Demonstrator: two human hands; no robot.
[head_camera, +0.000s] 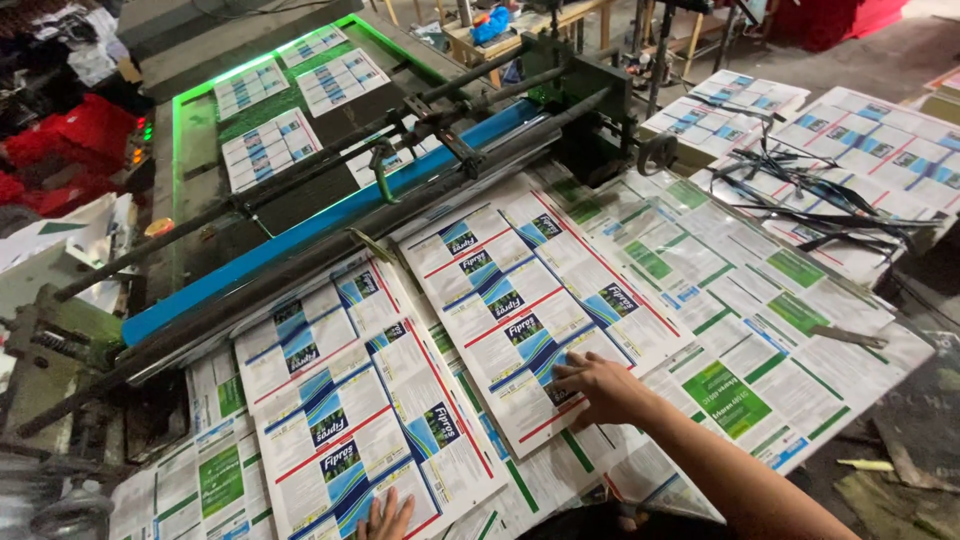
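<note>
My right hand (600, 388) lies flat with fingers spread on a printed sheet with blue, red and white panels (530, 300), near its lower edge. My left hand (385, 518) shows only its fingertips at the bottom edge, pressing on a second printed sheet of the same kind (350, 420). Both sheets lie on the feed table of a printing machine, overlapping sheets with green panels (740, 300). A blue bar (330, 220) and dark rollers cross just behind the sheets. Neither hand grips anything.
Beyond the bar, a green-lit bed (280, 120) carries more printed sheets. Stacks of sheets with black straps (840, 160) stand at the right. Red items (70, 140) and machine parts sit at the left. Floor debris lies at the lower right.
</note>
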